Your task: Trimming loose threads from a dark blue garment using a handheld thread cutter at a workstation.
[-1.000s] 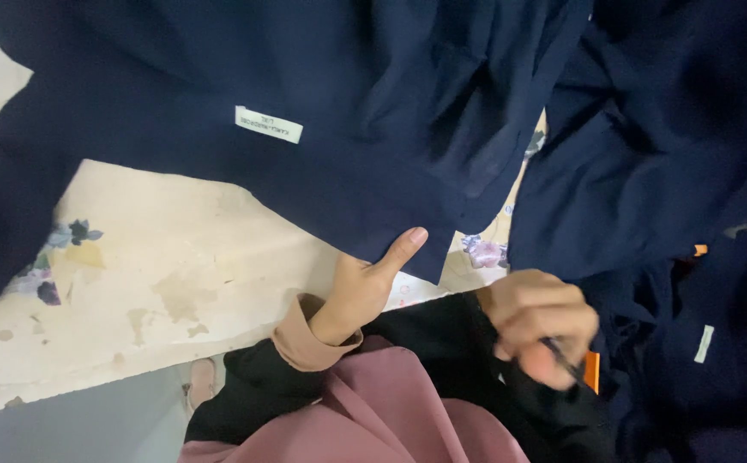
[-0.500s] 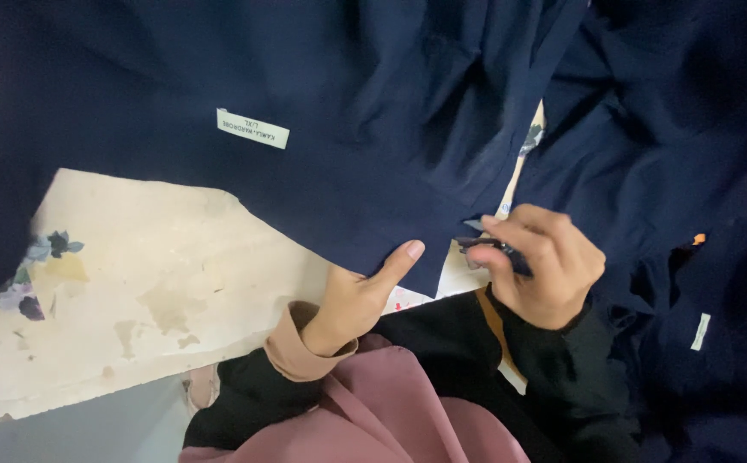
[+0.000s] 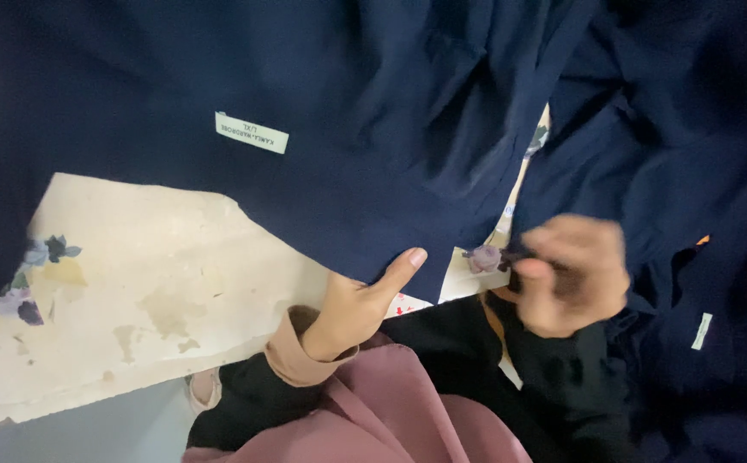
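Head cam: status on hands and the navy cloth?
Left hand grips navy cloth at its lower edge, thumb on top. Right hand blurred at the neighbouring fold, grip unclear. White label faces up; worn table beneath.

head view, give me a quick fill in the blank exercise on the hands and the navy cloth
1. The left hand grips the lower edge of the ____ garment.
2. The small label sewn on that garment is ____ in colour.
3. The right hand looks ____ in this view, so what it holds cannot be told.
4. The worn table covering under the cloth has a faded ____ print.

Missing words: navy blue; white; blurred; flower
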